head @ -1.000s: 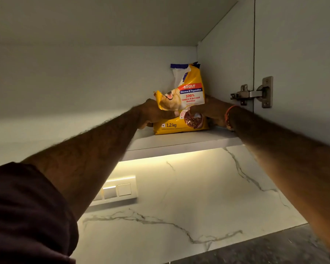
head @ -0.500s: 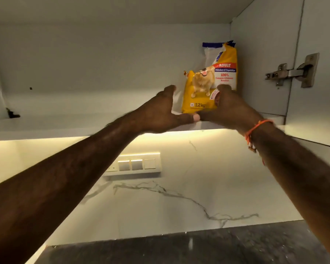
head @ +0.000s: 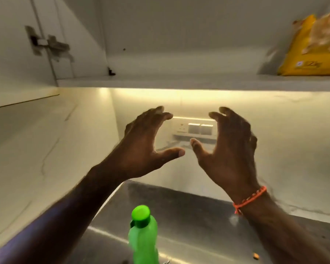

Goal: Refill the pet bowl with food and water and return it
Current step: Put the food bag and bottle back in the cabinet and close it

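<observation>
Food bag (head: 311,48) on shelf (head: 179,82) | left hand (head: 141,147) spread, empty | right hand (head: 231,149) spread, empty

A white marble-veined wall (head: 286,141) is lit by a warm strip under the open white cabinet shelf (head: 160,82); a white switch panel (head: 193,128) is mounted on it.

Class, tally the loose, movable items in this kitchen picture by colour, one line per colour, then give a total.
Yellow: 1, the pet food bag
Green: 1, the bottle
Orange: 1, the wrist thread
Total: 3
</observation>
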